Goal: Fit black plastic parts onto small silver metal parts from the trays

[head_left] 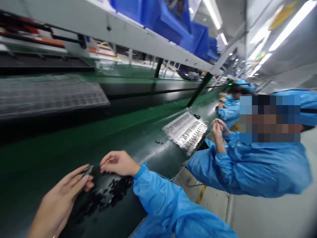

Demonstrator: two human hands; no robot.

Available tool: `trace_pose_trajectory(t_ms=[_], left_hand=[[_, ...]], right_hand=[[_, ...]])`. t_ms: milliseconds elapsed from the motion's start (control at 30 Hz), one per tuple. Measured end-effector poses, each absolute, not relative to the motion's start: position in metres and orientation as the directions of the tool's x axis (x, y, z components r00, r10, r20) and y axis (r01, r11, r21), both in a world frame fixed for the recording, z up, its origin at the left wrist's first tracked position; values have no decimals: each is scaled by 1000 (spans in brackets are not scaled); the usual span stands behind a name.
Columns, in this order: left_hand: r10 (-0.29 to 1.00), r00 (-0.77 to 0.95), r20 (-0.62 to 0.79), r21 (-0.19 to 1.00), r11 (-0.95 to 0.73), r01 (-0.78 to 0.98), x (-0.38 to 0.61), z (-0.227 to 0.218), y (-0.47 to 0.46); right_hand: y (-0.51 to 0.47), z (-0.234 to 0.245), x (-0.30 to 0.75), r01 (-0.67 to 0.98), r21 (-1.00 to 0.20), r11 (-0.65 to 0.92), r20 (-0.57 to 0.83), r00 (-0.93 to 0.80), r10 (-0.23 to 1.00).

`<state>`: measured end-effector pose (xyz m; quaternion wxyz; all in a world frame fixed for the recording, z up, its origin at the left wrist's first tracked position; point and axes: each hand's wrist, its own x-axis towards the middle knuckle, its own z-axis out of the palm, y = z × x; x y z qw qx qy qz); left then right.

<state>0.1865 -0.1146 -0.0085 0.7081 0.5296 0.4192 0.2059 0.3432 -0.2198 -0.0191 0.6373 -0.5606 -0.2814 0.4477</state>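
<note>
My left hand [63, 195] reaches in from the lower left, fingers pinched on a small dark part [88, 170] at their tips. My right hand [119, 163], in a blue sleeve, has its fingers drawn together at the same part, just right of it. Both hands hover over a loose heap of small black parts [109, 193] lying on the green bench [74, 145]. What the right fingertips grip is too small to make out.
A clear compartment tray [49, 94] lies at the back left, a second filled tray [185, 130] to the right. Co-workers in blue gowns [247, 168] sit along the bench on my right. Blue bins [178, 23] sit on the overhead shelf.
</note>
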Motion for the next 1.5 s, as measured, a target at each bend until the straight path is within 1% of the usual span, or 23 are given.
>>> trace_pose_trajectory(t_ms=[67, 133, 300, 400, 567, 667, 767, 900, 1200, 1400, 1500], left_hand=[[687, 639, -346, 922, 375, 96, 184, -6, -121], [678, 686, -264, 943, 332, 34, 183, -7, -125], [660, 732, -170, 959, 283, -33, 182, -13, -127], [642, 755, -132, 968, 247, -40, 179, -12, -129], [616, 785, -74, 995, 102, 14, 178, -12, -132], [627, 777, -60, 997, 7, 72, 179, -14, -135], [648, 760, -48, 995, -32, 90, 179, -15, -136], [668, 743, -35, 996, -37, 81, 179, -13, -136], [649, 759, -49, 993, -53, 109, 181, -12, -137], [633, 771, -67, 991, -45, 124, 181, -13, -136], [620, 780, -83, 992, -21, 123, 181, -14, -136]], right_hand=[[-225, -15, 340, -223, -975, -10, -112, 452, 885], [-229, -13, 340, -183, -983, 1, -87, 473, 877], [-233, -17, 345, -155, -988, 8, -60, 434, 899], [-235, -17, 342, -130, -991, 11, -46, 430, 902], [-235, -20, 343, -81, -997, 16, -22, 447, 894], [-234, -23, 345, -60, -998, 24, -5, 440, 898], [-234, -26, 345, -29, -999, 16, 2, 444, 896], [-233, -28, 344, 2, -1000, 1, 2, 449, 893], [-232, -26, 344, -34, -999, 38, 19, 438, 899], [-232, -28, 345, -3, -1000, 25, 22, 441, 897], [-233, -27, 345, -28, -999, 20, 6, 432, 902]])
